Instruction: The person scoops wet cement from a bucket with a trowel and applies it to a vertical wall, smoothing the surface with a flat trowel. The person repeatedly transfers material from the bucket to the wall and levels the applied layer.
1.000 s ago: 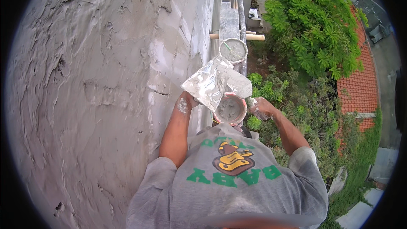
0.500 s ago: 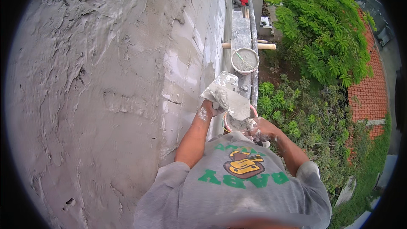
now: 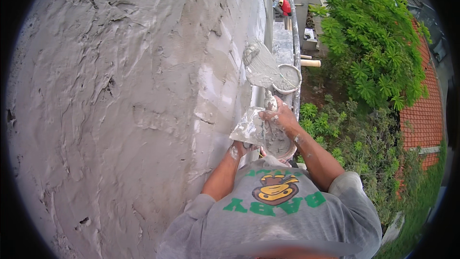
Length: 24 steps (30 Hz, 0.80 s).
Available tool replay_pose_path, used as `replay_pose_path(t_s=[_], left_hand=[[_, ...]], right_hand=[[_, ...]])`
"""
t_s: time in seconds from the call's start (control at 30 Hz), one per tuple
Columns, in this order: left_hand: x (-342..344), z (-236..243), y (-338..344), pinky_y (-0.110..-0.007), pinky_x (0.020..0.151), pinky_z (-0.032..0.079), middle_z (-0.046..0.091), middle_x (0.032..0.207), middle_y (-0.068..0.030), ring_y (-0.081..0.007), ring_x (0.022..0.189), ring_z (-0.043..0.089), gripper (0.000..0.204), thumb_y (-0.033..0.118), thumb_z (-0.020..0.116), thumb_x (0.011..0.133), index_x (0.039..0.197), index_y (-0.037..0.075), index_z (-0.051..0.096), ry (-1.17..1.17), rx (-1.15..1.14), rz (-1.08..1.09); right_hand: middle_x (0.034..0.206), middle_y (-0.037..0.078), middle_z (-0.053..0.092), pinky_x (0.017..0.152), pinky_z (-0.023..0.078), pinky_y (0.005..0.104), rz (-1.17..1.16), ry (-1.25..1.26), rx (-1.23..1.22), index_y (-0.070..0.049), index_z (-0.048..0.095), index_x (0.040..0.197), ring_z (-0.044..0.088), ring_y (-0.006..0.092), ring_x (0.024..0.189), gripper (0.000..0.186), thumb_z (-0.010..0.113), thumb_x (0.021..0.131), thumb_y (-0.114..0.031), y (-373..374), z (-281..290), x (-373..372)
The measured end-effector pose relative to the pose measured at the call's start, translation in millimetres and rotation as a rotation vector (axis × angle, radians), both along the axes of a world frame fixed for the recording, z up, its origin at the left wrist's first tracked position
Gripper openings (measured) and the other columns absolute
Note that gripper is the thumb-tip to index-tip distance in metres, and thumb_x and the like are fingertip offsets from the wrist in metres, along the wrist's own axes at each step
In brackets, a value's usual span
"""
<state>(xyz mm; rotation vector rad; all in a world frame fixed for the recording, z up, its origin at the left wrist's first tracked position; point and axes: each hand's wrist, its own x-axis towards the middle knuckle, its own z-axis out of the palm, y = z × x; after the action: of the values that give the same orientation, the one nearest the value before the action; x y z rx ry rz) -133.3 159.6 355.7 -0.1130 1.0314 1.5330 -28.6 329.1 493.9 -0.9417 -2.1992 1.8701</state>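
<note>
My right hand [image 3: 279, 115] grips a trowel whose mortar-laden blade [image 3: 261, 67] is raised toward the wall, beyond the hawk. My left hand [image 3: 242, 147] is closed on the underside of a mortar-smeared flat hawk [image 3: 247, 124]. Just beneath and right of the hawk is a bucket of grey mortar [image 3: 279, 145], partly covered by my hand and arm. A second round bucket of mortar [image 3: 290, 74] stands farther along the scaffold. The rough grey plaster wall [image 3: 120, 105] fills the left side, with lighter blockwork showing near the buckets.
A narrow plank [image 3: 281, 41] runs along the wall beside a metal rail [image 3: 295, 29], with bamboo poles [image 3: 309, 63] across it and a red object [image 3: 286, 7] at the far end. Right of the scaffold, below, lie trees [image 3: 369, 48], shrubs and a tiled roof [image 3: 421, 124].
My right hand and trowel have swung forward and left, lifting mortar past the hawk toward the wall. The hawk has lowered slightly. The whole view has shifted, so the scaffold sits farther right.
</note>
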Motion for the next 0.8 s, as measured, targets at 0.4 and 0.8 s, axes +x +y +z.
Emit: replay_pose_path(t_s=[0.4, 0.8], left_hand=[[-4.8, -44.3, -38.9, -0.036, 0.062, 0.047, 0.065, 0.102, 0.0033, -0.0156, 0.085, 0.061, 0.051, 0.066, 0.038, 0.087, 0.115, 0.027, 0.055, 0.02, 0.084, 0.024], [3.7, -41.4, -18.1, -0.032, 0.056, 0.052, 0.066, 0.097, -0.0021, -0.0179, 0.077, 0.064, 0.042, 0.051, 0.043, 0.093, 0.115, 0.017, 0.054, -0.113, 0.021, 0.066]], right_hand=[[0.088, 0.03, 0.062, 0.078, 0.051, 0.0437, -0.035, 0.089, 0.239, 0.013, 0.032, 0.124, 0.063, 0.0434, 0.087, 0.069, 0.067, 0.074, -0.018, -55.6, 33.0, -116.7], [0.096, 0.031, 0.055, 0.072, 0.054, 0.0447, 0.178, 0.122, 0.6, 0.025, 0.045, 0.101, 0.065, 0.0419, 0.08, 0.053, 0.063, 0.078, -0.019, -92.1, 91.4, -90.0]])
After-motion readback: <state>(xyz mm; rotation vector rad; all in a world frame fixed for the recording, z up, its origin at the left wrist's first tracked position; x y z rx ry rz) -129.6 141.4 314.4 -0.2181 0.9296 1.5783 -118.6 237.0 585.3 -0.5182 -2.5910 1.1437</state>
